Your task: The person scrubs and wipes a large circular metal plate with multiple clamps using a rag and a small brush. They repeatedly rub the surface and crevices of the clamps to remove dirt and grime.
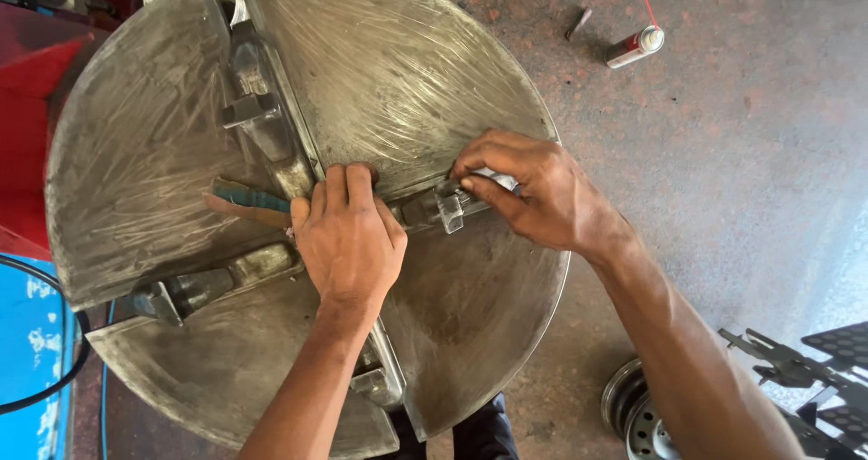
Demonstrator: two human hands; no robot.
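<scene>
Head view only, looking straight down: big round scratched metal turntable (pixel 407 71), dull grey, cut by four radial slots, a sliding clamp jaw in each. Left hand (pixel 348 234) lies palm-down on the centre of the plate, fingers together pointing away from the person, fingertips at the hub where the slots meet; flat and pressing, not wrapped round anything visible. What is under the palm can't be told. Just left of that hand a strip of worn rag or abrasive (pixel 249 203), teal and brown, sticks out from beneath it along the plate. Right hand (pixel 533 193) sits on the right-hand slot, fingers curled, thumb and fingertips pinching a small pale piece (pixel 495 180) at the right clamp block (pixel 448 205); what the piece is can't be told. Upper clamp block (pixel 253 107) and lower-left clamp block (pixel 181 290) untouched, well apart from both hands; the near clamp block (pixel 378 380) partly hidden by the left forearm. Concrete floor (pixel 723 152) around; a spray can (pixel 635 47) with red cap lies on it upper right, far from the hands. Steel wheel rim (pixel 633 415) at bottom right by the right forearm. Red machine body (pixel 27 89) at left edge.
</scene>
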